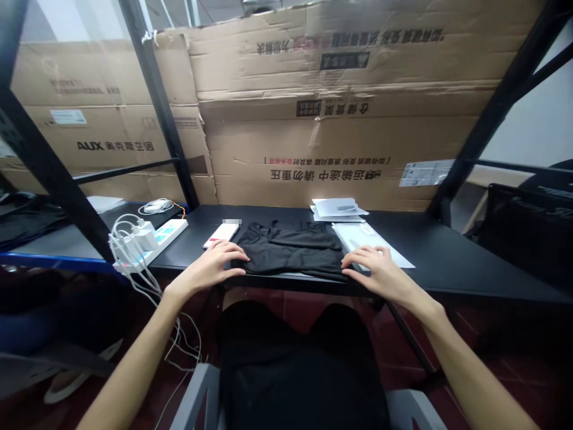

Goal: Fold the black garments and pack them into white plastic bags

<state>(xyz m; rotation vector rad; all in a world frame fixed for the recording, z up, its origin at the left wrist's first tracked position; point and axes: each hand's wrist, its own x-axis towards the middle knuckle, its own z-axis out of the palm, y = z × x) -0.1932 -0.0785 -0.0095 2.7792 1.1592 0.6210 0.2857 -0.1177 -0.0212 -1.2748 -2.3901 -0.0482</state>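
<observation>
A folded black garment [295, 248] lies flat on the black desk near its front edge, with soft creases and a fold running across it. My left hand [219, 261] is at the garment's lower left corner, fingers above and thumb below, closing on the cloth edge. At the opposite lower corner, my right hand [373, 266] takes the edge between fingers and thumb. A thin pale strip shows under the garment's front edge. Just beyond my left hand lies a white phone-like slab [221, 234] with a red mark. Beside my right hand are white translucent plastic sheets or bags [369, 236].
More white sheets or packets [339, 208] are stacked at the back of the desk [430, 251]. A power strip [168, 239] with chargers and hanging white cables stands left. Cardboard [304, 137] walls the back between black metal posts [156, 89]. Another person's foot shows at lower left.
</observation>
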